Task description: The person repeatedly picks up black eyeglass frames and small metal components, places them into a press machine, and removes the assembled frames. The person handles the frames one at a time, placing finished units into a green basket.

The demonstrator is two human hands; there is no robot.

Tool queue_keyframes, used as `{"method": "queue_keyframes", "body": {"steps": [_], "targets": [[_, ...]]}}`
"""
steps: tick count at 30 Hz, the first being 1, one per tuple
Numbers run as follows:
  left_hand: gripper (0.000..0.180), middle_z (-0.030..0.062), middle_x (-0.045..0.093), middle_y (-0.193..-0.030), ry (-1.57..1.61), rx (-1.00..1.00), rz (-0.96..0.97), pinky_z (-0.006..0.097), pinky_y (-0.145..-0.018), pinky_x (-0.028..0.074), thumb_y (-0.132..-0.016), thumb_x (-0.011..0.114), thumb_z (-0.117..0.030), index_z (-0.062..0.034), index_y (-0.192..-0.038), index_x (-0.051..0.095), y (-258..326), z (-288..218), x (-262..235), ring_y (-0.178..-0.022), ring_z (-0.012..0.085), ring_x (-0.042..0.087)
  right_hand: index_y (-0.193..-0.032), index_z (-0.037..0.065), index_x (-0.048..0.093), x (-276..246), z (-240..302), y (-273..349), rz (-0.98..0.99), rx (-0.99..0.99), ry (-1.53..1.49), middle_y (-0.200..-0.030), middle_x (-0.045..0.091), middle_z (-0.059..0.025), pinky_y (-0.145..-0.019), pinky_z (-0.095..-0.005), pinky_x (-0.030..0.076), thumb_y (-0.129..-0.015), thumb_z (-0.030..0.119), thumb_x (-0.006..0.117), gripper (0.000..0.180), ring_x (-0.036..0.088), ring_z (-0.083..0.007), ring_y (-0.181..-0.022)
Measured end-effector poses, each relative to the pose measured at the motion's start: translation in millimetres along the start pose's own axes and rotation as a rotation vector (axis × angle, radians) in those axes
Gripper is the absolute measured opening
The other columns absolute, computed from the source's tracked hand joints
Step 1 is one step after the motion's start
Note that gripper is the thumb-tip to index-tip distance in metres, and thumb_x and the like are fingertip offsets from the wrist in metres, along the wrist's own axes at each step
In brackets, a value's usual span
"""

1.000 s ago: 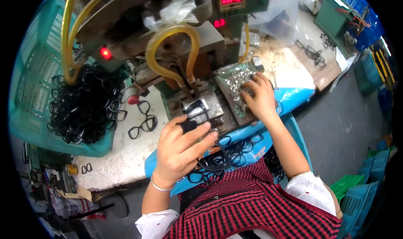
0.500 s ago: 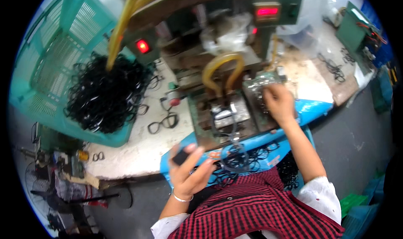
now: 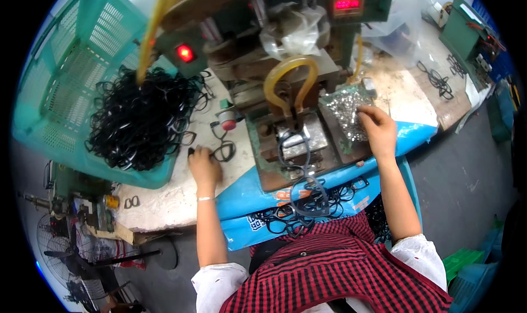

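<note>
Left hand [image 3: 203, 167]: at frame [image 3: 234, 150]; cannot tell if pinching.
Right hand [image 3: 381, 130]: curled at metal bits [image 3: 346, 114]; cannot tell if pinching.

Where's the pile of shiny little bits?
In the head view, the shiny bits are right of centre, on the green tray, between the yellow hose loop and the person's right hand.

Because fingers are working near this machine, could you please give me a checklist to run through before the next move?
1. Left grip and right grip clear of the metal block: ok.
2. Glasses frame on the block: ok, one rim there.
3. Frame seated squarely: cannot tell.
4. Right grip at the small metal parts: ok.
5. Part held in right grip: cannot tell.
6. Red lamp lit: ok.
</note>
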State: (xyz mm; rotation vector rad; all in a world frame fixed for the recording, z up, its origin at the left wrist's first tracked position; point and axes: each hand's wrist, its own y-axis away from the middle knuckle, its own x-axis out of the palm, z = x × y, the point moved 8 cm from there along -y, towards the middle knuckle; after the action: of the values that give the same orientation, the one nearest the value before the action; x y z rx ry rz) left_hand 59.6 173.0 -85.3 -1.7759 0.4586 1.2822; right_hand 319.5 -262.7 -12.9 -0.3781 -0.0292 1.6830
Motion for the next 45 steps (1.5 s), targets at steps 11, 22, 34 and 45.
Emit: {"method": "queue_keyframes", "body": {"steps": [11,22,34,45], "targets": [[0.022,0.0186,0.068,-0.098,0.123,-0.023,0.015,0.043,-0.076,0.050,-0.076,0.067,-0.015,0.0006,-0.091,0.065,-77.2,63.9,4.2,-0.084,0.0366,0.064,-0.093,0.000,0.072,-29.0,46.9,38.5,0.090,-0.082,-0.155,-0.086,0.068,-0.0031,-0.077,-0.0225,0.048,-0.081,0.000,0.070,0.013,0.062,-0.0096,-0.081],[0.016,0.0129,0.066,-0.078,0.617,-0.097,-0.180,0.035,-0.068,0.045,-0.090,0.061,-0.015,-0.0017,-0.087,0.068,-13.2,-31.4,-21.6,-0.074,0.0230,0.058,-0.116,-0.003,0.056,80.9,95.5,34.7,0.249,-0.154,-0.387,-0.090,0.069,-0.0069,-0.083,-0.0253,0.049,-0.081,0.001,0.068,0.037,0.065,-0.0110,-0.087],[0.021,0.0303,0.061,-0.064,2.246,-0.022,0.148,0.030,-0.037,0.045,-0.096,0.038,-0.027,-0.0064,-0.094,0.039,20.0,-191.8,-220.9,-0.046,0.0278,0.057,-0.129,-0.004,0.049,85.9,117.6,49.0,0.269,-0.025,-0.589,-0.097,0.070,-0.0076,-0.090,-0.0280,0.048,-0.082,0.001,0.068,0.050,0.063,-0.0139,-0.102],[0.021,0.0325,0.068,-0.083,2.082,-0.458,1.221,0.023,-0.053,0.055,-0.103,0.038,-0.023,-0.0064,-0.095,0.049,55.0,-279.7,-119.5,-0.057,0.0209,0.067,-0.100,0.006,0.072,4.3,16.4,5.2,-0.018,-0.392,0.642,-0.129,0.057,-0.0207,-0.107,-0.0448,0.040,-0.075,0.014,0.077,0.027,0.049,-0.0384,-0.127]]}}
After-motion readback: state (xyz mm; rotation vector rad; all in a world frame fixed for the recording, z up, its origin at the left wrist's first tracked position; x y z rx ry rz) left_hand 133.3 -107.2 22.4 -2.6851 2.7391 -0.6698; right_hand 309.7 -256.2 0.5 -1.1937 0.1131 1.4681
